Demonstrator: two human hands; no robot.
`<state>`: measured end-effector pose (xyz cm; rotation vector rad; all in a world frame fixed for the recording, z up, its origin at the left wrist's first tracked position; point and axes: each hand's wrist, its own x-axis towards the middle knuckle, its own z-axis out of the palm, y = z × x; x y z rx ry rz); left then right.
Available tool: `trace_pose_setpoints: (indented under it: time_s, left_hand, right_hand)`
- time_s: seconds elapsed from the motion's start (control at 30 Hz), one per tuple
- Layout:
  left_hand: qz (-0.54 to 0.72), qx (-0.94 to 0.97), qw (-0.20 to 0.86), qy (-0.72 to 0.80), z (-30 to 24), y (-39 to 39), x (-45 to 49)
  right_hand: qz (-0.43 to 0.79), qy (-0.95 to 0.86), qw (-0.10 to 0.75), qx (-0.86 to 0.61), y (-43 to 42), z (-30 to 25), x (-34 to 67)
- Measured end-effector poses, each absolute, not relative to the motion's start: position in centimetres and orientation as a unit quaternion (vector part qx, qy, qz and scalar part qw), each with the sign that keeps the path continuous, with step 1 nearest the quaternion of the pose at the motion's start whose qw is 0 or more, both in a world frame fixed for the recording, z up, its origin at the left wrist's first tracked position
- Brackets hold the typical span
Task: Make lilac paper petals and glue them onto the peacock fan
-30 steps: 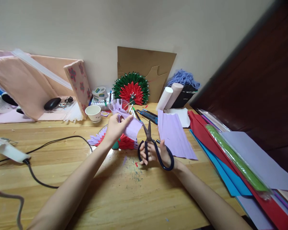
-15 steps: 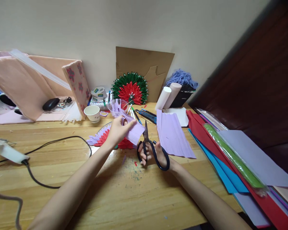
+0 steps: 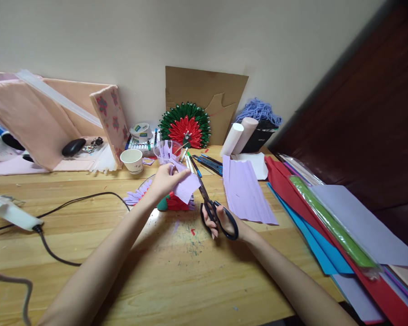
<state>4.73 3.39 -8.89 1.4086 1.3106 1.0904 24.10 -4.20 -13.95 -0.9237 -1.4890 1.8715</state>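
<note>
My left hand (image 3: 165, 180) pinches a folded piece of lilac paper (image 3: 187, 186) and holds it up above the table. My right hand (image 3: 221, 220) grips black-handled scissors (image 3: 213, 209), fingers through the loops. The blades point up and to the left, closed against the right edge of the lilac piece. Under the paper lies a red, green and lilac paper craft (image 3: 172, 202) on the wooden table (image 3: 177, 271).
A lilac sheet (image 3: 245, 192) lies right of the scissors. Stacked coloured sheets (image 3: 326, 226) fill the right side. A glue gun (image 3: 10, 213) with a black cord (image 3: 85, 199) lies at left. At the back stand a paper cup (image 3: 132, 160), pens (image 3: 207, 163) and a red-green fan (image 3: 186, 124).
The scissors tilted left and their blades closed onto the lilac paper's edge. My right hand shifted slightly right and its handles came together. The left hand stayed almost still.
</note>
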Motion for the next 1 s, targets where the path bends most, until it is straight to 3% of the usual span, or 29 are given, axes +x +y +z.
trace_pose_setpoints:
  time_s: [0.17, 0.7, 1.0]
  left_hand:
    - [0.379, 0.615, 0.424, 0.546, -8.3, 3.5, 4.0]
    - [0.365, 0.649, 0.468, 0.475, -7.9, 3.5, 3.4]
    - [0.378, 0.66, 0.46, 0.457, -8.0, 3.6, 3.2]
  right_hand:
    - [0.684, -0.582, 0.269, -0.349, -4.1, -14.0, 24.5]
    - [0.664, -0.636, 0.205, -0.336, -4.4, -12.3, 24.8]
    - [0.675, -0.606, 0.233, -0.35, -4.6, -12.3, 24.3]
